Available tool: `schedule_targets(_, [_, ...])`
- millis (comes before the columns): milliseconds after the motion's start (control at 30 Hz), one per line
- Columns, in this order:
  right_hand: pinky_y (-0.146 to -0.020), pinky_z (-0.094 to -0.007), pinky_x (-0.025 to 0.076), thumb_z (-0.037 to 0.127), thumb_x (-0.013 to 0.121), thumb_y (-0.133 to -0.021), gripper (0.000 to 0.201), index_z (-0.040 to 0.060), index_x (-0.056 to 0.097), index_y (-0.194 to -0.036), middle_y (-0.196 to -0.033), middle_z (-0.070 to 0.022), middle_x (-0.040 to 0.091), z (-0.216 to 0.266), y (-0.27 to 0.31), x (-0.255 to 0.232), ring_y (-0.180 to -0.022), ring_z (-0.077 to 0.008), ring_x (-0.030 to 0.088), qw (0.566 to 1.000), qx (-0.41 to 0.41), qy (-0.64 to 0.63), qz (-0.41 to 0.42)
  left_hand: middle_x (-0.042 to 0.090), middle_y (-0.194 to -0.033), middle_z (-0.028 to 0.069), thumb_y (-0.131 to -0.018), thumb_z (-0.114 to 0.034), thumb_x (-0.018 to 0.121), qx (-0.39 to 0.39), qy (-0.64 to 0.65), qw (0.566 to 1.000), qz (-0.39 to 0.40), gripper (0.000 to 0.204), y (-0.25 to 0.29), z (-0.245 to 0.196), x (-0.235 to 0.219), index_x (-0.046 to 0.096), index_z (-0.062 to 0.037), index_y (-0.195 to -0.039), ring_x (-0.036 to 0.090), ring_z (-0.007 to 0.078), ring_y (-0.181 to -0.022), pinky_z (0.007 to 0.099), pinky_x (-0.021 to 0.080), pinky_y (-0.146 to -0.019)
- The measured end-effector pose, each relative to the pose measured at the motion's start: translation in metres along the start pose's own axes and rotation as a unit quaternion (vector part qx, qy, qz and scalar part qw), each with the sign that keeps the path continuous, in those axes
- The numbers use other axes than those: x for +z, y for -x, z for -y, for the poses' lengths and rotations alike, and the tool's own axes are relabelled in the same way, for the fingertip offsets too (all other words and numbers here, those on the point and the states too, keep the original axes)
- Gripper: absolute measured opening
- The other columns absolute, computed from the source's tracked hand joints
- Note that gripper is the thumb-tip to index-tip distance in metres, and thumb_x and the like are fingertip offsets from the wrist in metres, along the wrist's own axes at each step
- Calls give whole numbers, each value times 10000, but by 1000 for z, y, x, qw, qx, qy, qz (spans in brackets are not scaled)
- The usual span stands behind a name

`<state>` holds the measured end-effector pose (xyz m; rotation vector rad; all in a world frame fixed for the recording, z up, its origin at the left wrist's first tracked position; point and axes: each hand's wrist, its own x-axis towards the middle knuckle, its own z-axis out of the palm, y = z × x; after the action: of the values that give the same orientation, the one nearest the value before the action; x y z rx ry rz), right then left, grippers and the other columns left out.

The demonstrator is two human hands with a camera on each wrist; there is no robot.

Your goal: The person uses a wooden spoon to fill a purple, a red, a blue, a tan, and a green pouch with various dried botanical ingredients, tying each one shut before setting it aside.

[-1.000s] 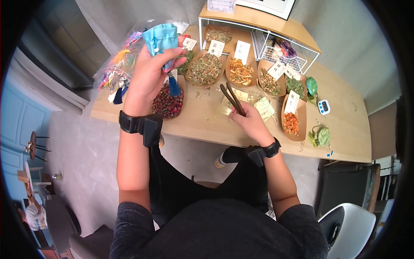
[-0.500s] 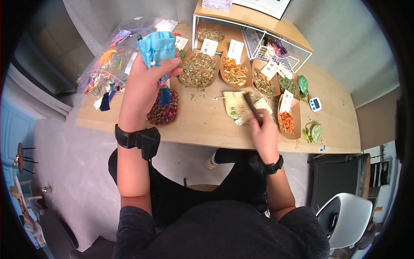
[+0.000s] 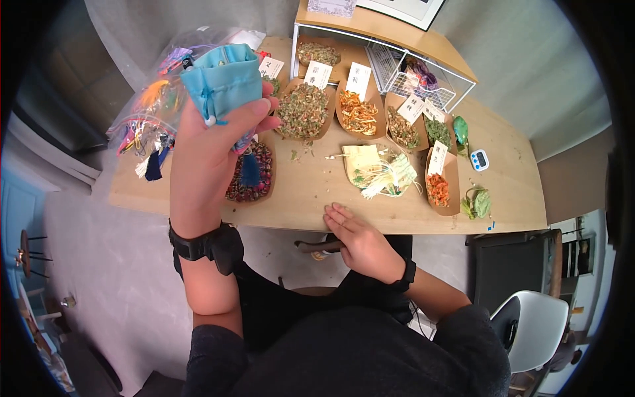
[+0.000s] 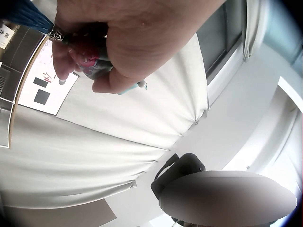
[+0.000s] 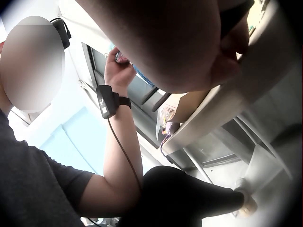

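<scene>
A light blue satin drawstring pouch (image 3: 228,79) with a dark blue tassel (image 3: 250,171) is raised over the table's left part. My left hand (image 3: 206,162) grips its printed lower end, mouth upward; red and pink printing (image 4: 89,60) shows between the fingers in the left wrist view. At the table's front edge is my right hand (image 3: 367,246), fingertips resting on the wood near the rim. It holds dark brown tongs (image 3: 317,246), which stick out leftward under the palm; how the thumb lies is hidden. Dried red rosebuds (image 3: 254,178) lie in a paper tray below the pouch.
Several paper trays of dried herbs (image 3: 304,109) with name cards line the back. Cream and green pouches (image 3: 377,169) lie mid-table. A timer (image 3: 479,160) and a green pouch (image 3: 477,202) are at right, a plastic bag of tassels (image 3: 155,99) at left, a shelf (image 3: 390,33) behind.
My right hand has swung from above the cream pouches down to the front edge, keeping the tongs. My left hand has brought the blue pouch slightly left and closer to the head camera.
</scene>
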<state>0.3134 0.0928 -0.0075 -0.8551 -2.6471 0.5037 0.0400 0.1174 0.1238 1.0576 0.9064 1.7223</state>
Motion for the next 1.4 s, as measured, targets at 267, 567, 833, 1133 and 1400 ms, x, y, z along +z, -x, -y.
schedule_targets(267, [-978, -387, 507, -16, 511, -825, 542, -14, 559, -1365, -1128, -275, 667, -50, -105, -8, -1082, -341, 668, 986, 80, -140, -38, 657, -1114, 95, -892, -82, 673, -6, 4, 1000, -5, 494, -2, 3, -11, 506, -29, -1354, 653, 203, -1023, 339, 556, -832])
schedule_targets(567, [-1120, -399, 430, -83, 492, -745, 599, 26, 614, -1321, -1361, -223, 594, -3, -20, -13, -1352, -343, 514, 977, 77, -191, 52, 652, -1138, 84, -899, -77, 674, -10, 14, 1000, 1, 477, -5, 6, -19, 512, -43, -1347, 649, 198, -1017, 344, 555, -835])
schedule_targets(833, [-1066, -383, 466, -51, 498, -857, 568, 2, 491, -1423, -1334, -207, 624, -46, -115, 8, -1238, -336, 606, 991, 45, -113, 55, 671, -1124, 105, -880, -44, 725, -40, 13, 999, 20, 470, -7, 9, -18, 547, -17, -1314, 672, 191, -995, 317, 567, -821])
schedule_targets(1133, [-1127, -317, 391, -97, 407, -882, 532, -70, 468, -1409, -1368, -171, 623, -42, -115, 4, -1308, -213, 567, 954, 108, -269, 71, 674, -1118, 97, -874, -48, 734, -40, 15, 999, 9, 491, -12, 15, -19, 540, -26, -1324, 664, 170, -987, 311, 568, -811])
schedule_targets(1400, [-1120, -321, 393, -115, 398, -861, 549, -74, 462, -1404, -1373, -223, 597, -62, -100, -3, -1351, -280, 530, 921, 155, -350, -65, 672, -1114, 94, -873, -43, 735, -50, -8, 999, 13, 476, -15, 20, -24, 547, -24, -1310, 661, 167, -981, 309, 569, -806])
